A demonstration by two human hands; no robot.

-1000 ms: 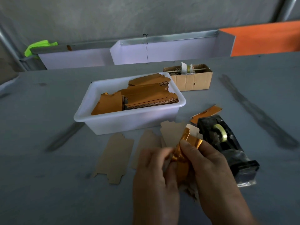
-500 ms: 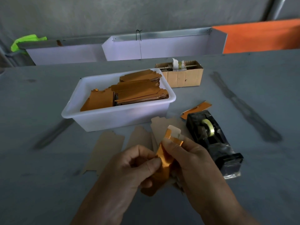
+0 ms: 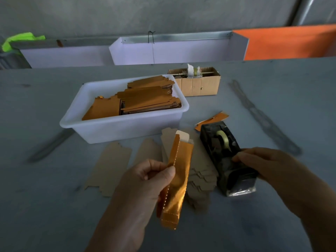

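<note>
The grey tabletop fills most of the frame, scuffed with a long dark streak at right and a shorter smear at left. At lower centre the left hand holds a folded gold foil carton above the surface, its grip narrow, thumb and fingers pinching the carton's left edge; the carton stands nearly upright with its open white flap at the top. At right, the right hand reaches the near end of a black tape dispenser, fingers curled over it; I cannot tell whether this grip pinches tape or only rests there.

Flat brown blanks lie spread on the tabletop under and beside the carton. Just above them stands a white plastic tub stacked with orange-gold blanks. An orange scrap lies just beyond the dispenser. A small cardboard box sits behind the tub's right corner.

Along the tabletop's far edge run pale troughs with metal rims, an orange panel at upper right and a bright green cloth at upper left. Behind rises a bare grey wall.
</note>
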